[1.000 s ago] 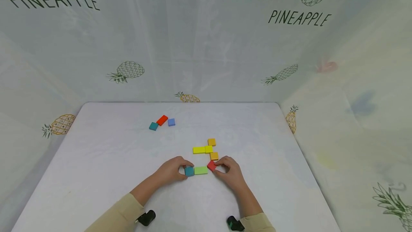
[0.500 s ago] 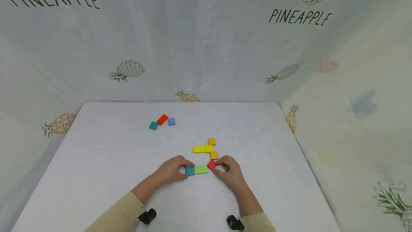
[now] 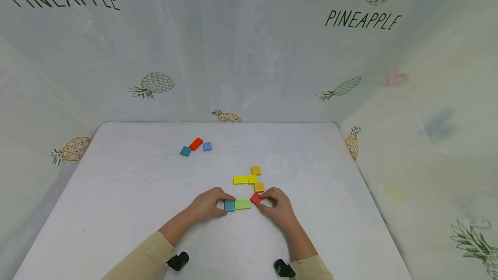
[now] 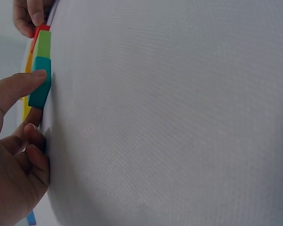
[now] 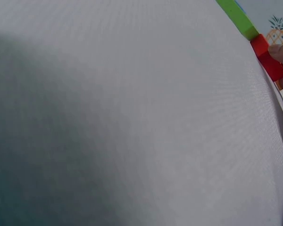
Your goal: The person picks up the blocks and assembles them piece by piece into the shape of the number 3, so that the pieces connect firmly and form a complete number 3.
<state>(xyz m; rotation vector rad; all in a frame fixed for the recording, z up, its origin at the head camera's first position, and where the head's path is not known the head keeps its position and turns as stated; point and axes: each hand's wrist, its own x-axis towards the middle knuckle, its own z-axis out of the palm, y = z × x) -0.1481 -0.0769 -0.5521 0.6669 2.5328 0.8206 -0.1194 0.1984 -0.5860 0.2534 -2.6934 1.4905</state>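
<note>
My left hand (image 3: 208,203) pinches a teal block (image 3: 229,205) between thumb and fingers; the left wrist view shows the thumb across the teal block's near face (image 4: 40,84). Butted against its right side lies a longer light green block (image 3: 243,204). At the far end of that row, my right hand (image 3: 279,208) pinches a small red block (image 3: 255,198), which sits turned at an angle with a corner by the green one. Just behind the red block is an orange block (image 3: 258,187), beside a yellow square (image 3: 252,179), a longer yellow block (image 3: 240,180) and another orange block (image 3: 256,170).
Toward the back left of the white table (image 3: 136,185) lie a teal block (image 3: 185,151), a red oblong block (image 3: 196,144) and a blue block (image 3: 207,146). A pineapple-print sheet (image 3: 249,55) hangs behind the table's back edge.
The left hand has shifted the teal block very slightly right, against the green block. The right hand and red block hold the same place; the head view has tilted a touch.
</note>
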